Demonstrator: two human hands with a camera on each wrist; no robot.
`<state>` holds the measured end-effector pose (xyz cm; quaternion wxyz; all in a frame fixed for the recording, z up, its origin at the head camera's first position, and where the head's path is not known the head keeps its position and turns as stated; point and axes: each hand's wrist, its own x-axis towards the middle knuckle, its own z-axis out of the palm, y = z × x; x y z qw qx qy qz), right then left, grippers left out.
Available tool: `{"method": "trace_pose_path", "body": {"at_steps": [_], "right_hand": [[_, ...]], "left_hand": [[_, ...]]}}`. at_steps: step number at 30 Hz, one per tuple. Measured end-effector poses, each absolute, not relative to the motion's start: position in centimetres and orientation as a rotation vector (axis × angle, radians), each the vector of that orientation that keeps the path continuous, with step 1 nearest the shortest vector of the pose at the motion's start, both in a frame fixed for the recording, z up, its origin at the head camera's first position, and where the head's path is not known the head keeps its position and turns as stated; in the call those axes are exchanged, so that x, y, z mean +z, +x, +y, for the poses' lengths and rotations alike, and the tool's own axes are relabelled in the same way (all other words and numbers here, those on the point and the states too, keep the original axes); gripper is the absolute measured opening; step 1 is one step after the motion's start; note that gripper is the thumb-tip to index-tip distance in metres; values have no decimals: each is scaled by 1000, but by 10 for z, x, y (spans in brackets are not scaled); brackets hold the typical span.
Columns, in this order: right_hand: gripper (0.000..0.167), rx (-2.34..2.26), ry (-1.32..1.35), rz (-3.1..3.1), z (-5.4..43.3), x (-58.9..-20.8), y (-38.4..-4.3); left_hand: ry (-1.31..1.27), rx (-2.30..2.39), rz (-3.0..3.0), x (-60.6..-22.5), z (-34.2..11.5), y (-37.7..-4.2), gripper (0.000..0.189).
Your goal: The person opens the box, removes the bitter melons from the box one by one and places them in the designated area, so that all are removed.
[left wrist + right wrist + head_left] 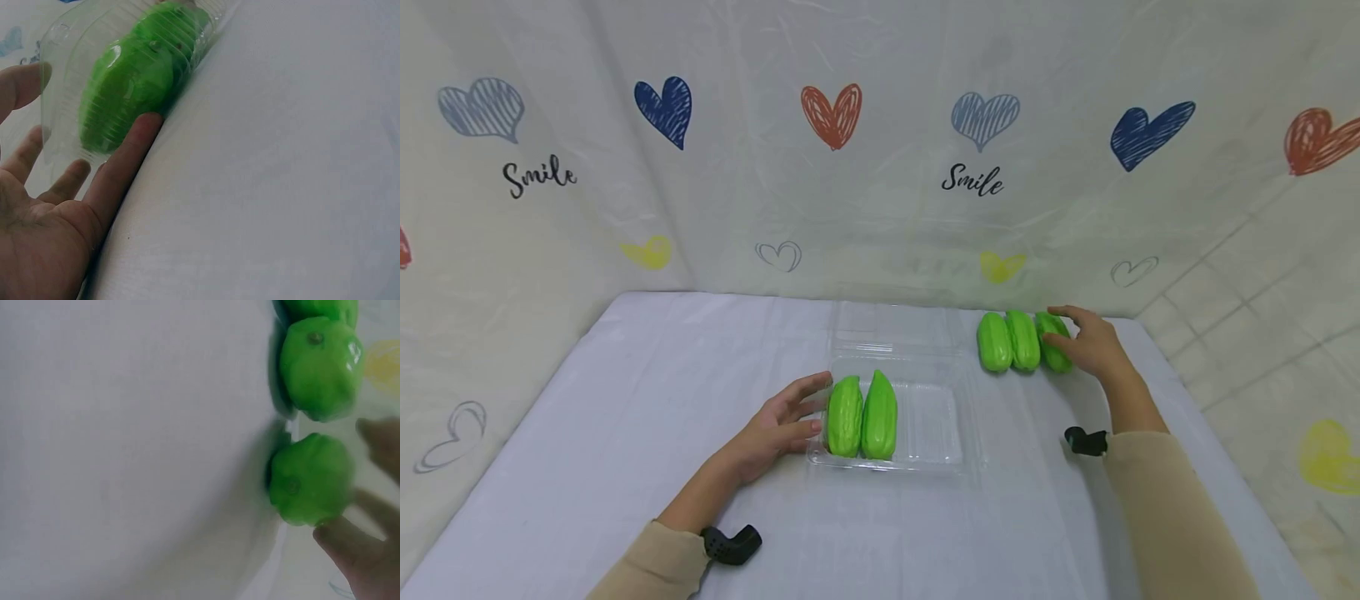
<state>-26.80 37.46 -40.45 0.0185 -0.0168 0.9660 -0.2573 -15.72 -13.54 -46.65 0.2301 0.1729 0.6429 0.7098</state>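
An open clear plastic box [928, 425] lies on the table with two green, lengthwise-ridged gourds [880, 417] side by side in its left half. My left hand [778, 425] rests along the box's left side, fingers spread and fairly straight, fingertips at its wall. In the left wrist view the thumb [128, 156] lies low by the box's edge. At the back right, three more gourds stand in a row. My right hand [1086, 342] reaches round the rightmost gourd [312, 479]. One fingertip meets its side; a gap shows between the upper digit and the gourd in the right wrist view.
The box's clear lid [895, 329] lies folded back toward the wall. The other two gourds of the row, the left one [995, 343] and the middle one [1024, 342], lie close together. A white cloth covers the table [662, 400]; a heart-printed curtain [880, 208] hangs behind it.
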Motion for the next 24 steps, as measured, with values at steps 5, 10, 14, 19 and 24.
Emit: {"method": "trace_pose_path", "body": {"at_steps": [5, 10, 14, 19, 24], "right_hand": [[57, -831, -108, 3106, 365, -400, -259], [59, -975, -132, 3155, 352, -393, -242], [62, -1148, -130, 3136, 336, -385, -231], [63, -1313, -150, 3122, 318, -376, -217], [63, -1422, -129, 3081, 305, -369, -205]], "left_hand": [[476, 1951, 1762, -469, -135, -158, 69], [475, 1945, 1755, -470, -133, -159, 70], [474, 1947, 1758, -471, -135, -158, 70], [482, 1955, 1753, -471, -136, -158, 69], [484, 1957, 1754, -469, -136, -159, 69]]}}
